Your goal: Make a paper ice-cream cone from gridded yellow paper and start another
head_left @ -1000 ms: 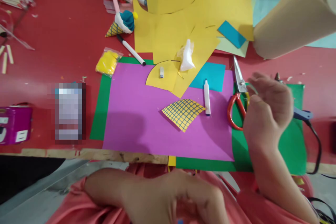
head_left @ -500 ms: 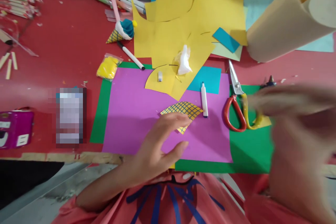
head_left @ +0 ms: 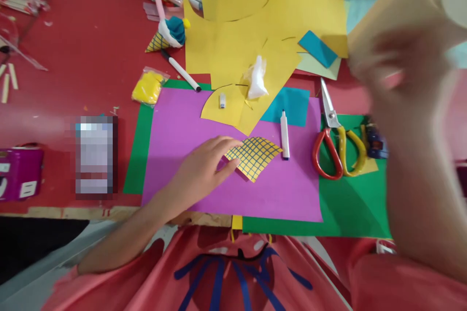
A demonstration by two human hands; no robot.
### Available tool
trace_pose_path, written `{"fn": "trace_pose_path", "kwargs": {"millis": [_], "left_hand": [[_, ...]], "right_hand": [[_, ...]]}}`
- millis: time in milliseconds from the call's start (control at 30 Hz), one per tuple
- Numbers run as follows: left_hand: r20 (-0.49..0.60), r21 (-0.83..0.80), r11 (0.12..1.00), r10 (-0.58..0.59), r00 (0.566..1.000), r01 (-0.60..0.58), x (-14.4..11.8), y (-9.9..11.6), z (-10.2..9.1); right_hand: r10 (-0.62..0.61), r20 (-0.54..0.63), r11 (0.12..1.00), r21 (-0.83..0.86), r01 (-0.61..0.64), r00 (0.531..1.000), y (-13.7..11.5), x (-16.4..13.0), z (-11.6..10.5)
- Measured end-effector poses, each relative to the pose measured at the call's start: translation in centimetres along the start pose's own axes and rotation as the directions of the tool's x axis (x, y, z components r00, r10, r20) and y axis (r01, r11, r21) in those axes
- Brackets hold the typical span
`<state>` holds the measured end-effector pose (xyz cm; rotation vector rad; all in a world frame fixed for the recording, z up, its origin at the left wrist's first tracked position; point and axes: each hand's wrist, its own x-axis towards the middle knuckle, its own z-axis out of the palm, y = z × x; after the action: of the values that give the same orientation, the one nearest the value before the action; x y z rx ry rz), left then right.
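A yellow paper wedge (head_left: 257, 155) drawn with a dark blue grid lies on the purple sheet (head_left: 175, 155). My left hand (head_left: 204, 163) rests at its left corner, thumb and fingers apart and touching the paper. My right hand (head_left: 404, 63) is raised at the upper right, smeared by motion, in front of the large tan paper roll (head_left: 386, 0); its fingers cannot be made out. Just right of the wedge lies a white marker (head_left: 285, 136). Scissors (head_left: 330, 129) with one red and one yellow handle lie farther right. A small white-and-blue piece (head_left: 222, 101) sits on plain yellow paper.
Cut yellow sheets (head_left: 248, 39) cover the back, with a white lump in clear plastic (head_left: 258, 77) on them. At left are a clay ice cream cone (head_left: 168, 34), a black-tipped marker (head_left: 184, 74), a yellow clay packet (head_left: 149, 86), a blurred-out phone (head_left: 95, 155) and a purple box (head_left: 22, 172).
My right hand has moved up and away from beside the scissors to the paper roll. My left hand has shifted left, uncovering more of the gridded wedge.
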<state>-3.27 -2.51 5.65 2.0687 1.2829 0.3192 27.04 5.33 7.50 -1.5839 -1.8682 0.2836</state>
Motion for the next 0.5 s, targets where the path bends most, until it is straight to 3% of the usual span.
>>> {"fn": "trace_pose_path", "kwargs": {"millis": [67, 133, 233, 333, 400, 500], "left_hand": [[-0.002, 0.153, 0.987, 0.041, 0.999, -0.041, 1.2, -0.5, 0.3], [0.034, 0.254, 0.959, 0.12, 0.992, -0.124, 2.6, -0.8, 0.9], [0.026, 0.344, 0.925, 0.16, 0.987, -0.159, 4.1, -1.1, 2.0], [-0.027, 0.183, 0.961, 0.215, 0.976, -0.207, 4.6, -1.4, 2.7], [-0.076, -0.029, 0.977, 0.208, 0.975, -0.21, 4.5, -1.6, 2.7], [-0.209, -0.262, 0.96, 0.042, 0.977, -0.098, 4.2, -2.0, 2.6]], "right_hand": [[-0.107, 0.168, 0.994, -0.008, 0.11, 0.98, -2.1, -2.7, 1.4], [-0.165, 0.371, 0.98, -0.044, 0.195, 0.914, -3.9, -5.3, 3.4], [-0.16, 0.496, 0.973, -0.065, 0.221, 0.854, -5.4, -7.2, 5.6], [-0.231, 0.481, 0.973, 0.115, 0.201, 0.846, -5.8, -6.9, 5.7], [-0.23, 0.391, 0.967, 0.194, 0.165, 0.891, -5.6, -6.3, 5.2], [-0.113, 0.223, 0.994, 0.036, 0.108, 0.968, -4.8, -6.0, 4.9]]}}
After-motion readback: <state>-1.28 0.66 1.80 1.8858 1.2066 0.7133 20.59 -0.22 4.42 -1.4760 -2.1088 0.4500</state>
